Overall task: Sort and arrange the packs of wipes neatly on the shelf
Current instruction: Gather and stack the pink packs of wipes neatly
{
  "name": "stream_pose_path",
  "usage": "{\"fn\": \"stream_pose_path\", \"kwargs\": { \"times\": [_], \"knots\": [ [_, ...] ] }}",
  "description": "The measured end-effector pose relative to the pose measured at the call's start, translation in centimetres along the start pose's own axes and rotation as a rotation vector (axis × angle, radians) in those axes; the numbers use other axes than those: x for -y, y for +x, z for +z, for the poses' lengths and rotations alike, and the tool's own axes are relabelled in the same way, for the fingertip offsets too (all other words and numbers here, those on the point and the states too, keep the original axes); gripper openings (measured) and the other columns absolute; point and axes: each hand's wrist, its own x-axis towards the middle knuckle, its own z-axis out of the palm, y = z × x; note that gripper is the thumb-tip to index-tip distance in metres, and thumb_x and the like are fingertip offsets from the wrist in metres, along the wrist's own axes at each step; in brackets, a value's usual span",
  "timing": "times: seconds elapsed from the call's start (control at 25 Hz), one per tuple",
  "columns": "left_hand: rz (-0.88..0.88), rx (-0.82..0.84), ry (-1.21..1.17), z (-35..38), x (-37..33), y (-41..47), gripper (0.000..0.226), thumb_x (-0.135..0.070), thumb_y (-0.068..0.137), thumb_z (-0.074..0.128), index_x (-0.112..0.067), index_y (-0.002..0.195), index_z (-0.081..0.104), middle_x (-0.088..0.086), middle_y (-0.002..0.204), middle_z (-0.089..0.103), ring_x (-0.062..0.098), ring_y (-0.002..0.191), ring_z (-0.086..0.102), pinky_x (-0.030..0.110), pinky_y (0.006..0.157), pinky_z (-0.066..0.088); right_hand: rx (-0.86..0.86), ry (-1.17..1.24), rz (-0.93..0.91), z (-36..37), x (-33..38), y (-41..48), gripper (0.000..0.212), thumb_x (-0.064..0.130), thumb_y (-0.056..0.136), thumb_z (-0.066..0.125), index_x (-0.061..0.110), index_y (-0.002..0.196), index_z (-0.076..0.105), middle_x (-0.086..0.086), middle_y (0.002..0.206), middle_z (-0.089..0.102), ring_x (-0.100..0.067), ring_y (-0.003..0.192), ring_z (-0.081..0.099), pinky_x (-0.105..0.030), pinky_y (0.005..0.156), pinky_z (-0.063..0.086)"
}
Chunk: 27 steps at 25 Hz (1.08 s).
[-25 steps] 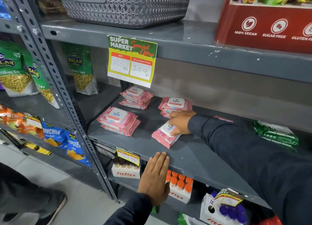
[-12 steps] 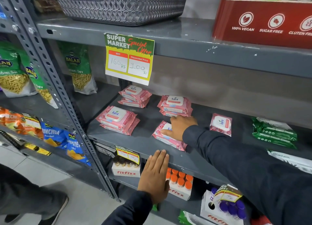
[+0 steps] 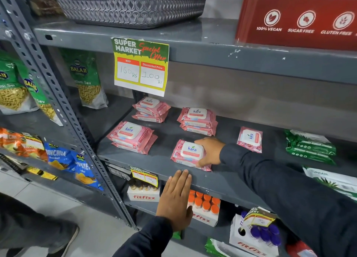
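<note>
On the grey metal shelf (image 3: 154, 161), the right hand (image 3: 209, 152) rests against the right side of a short stack of pink soft-plastic wipes packs with white flip lids (image 3: 190, 155), thumb low on the near edge and fingers curled over the far side, so that it cups the stack rather than lifting it. A second ago this hand covered a single skewed pack nearer the front edge of the shelf; half a second ago the pack was angled under the palm; now the stack lies almost square to the front edge, lid up and label readable, in line with the front-left stack of pink packs (image 3: 133, 138). That suggests the front row is being completed, with two more stacks behind it: one at the back left under the yellow and green price card (image 3: 151, 110) and one at the back centre (image 3: 198, 121). The left hand (image 3: 176, 199) is spread flat, fingers together, with its fingertips touching the shelf's front lip below the stack, holding nothing; it has stayed there throughout. The arm's shift has also uncovered a lone pink pack (image 3: 250, 140) turned sideways, well to the right of the stacks and near the green wipes packs (image 3: 310, 146) at the right end of the shelf. Judging by the layout, that stray pack is the likely next thing to bring over, and the green packs appear to form a separate group.
</note>
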Motion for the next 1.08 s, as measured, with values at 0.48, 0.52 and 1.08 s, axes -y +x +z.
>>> {"fn": "stream_pose_path", "kwargs": {
  "times": [0.48, 0.52, 1.08],
  "knots": [
    [-0.004, 0.003, 0.016, 0.5, 0.2, 0.2, 0.085, -0.041, 0.083, 0.043, -0.017, 0.149, -0.005, 0.0, 0.159, -0.007, 0.021, 0.144, -0.015, 0.041, 0.118, -0.005, -0.251, 0.155, 0.28, -4.1, -5.0, -0.1, 0.08, 0.048, 0.069, 0.075, 0.019, 0.137, 0.044, -0.009, 0.137, 0.054, -0.03, 0.12, 0.054, -0.034, 0.096, 0.046],
    [-0.006, 0.003, 0.018, 0.6, 0.2, 0.1, 0.085, -0.041, 0.083, 0.043, -0.017, 0.149, -0.005, 0.0, 0.159, -0.007, 0.021, 0.144, -0.015, 0.041, 0.118, -0.006, -0.312, 0.102, 0.389, -4.5, -6.7, -0.5, 0.079, 0.052, 0.069, 0.073, 0.018, 0.134, 0.045, -0.013, 0.135, 0.053, -0.034, 0.119, 0.053, -0.04, 0.096, 0.047],
    [-0.011, -0.034, 0.026, 0.9, 0.0, 0.1, 0.087, -0.039, 0.077, 0.052, -0.012, 0.148, 0.012, 0.006, 0.158, 0.015, 0.027, 0.145, 0.006, 0.048, 0.116, 0.01, -0.482, 0.44, 0.937, -0.9, -12.3, -1.7, 0.11, 0.033, 0.057, 0.083, -0.002, 0.14, 0.021, -0.015, 0.123, 0.056, -0.032, 0.098, 0.059, -0.033, 0.074, 0.05]
  ]
}}
